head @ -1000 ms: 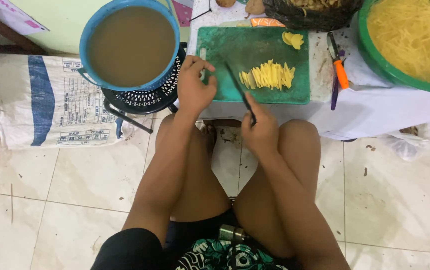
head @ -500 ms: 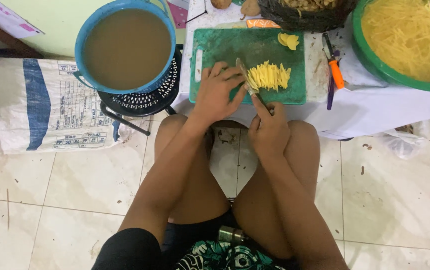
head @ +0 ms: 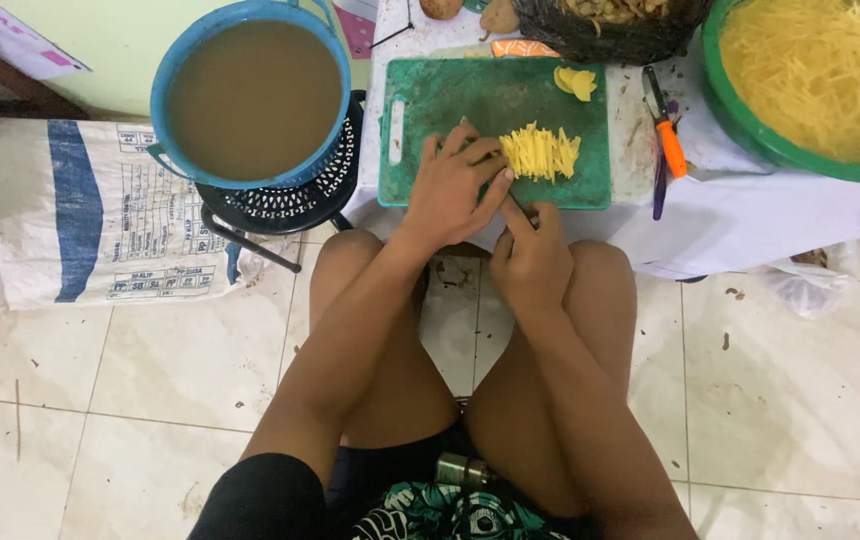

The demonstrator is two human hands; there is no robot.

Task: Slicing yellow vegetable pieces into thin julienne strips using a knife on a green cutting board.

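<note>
- My left hand (head: 455,190) lies spread on the green cutting board (head: 450,110), fingers released, fingertips touching the pile of yellow potato sticks (head: 541,152) at its 3 o'clock.
- My right hand (head: 530,262) sits at 5 o'clock of the left, just off the board's near edge, clenched on a knife (head: 516,205); only a dark sliver of it shows.
- The sticks lie right of the board's centre; two yellow slices (head: 574,82) rest at their 1 o'clock.
- The board sits on a desk (head: 770,215) under white cloth.
- An orange-handled peeler (head: 666,140) lies at the board's 3 o'clock, a green bowl of shredded potato (head: 810,75) beyond.
- A blue tub of brown water (head: 253,92) stands at 9 o'clock.
</note>
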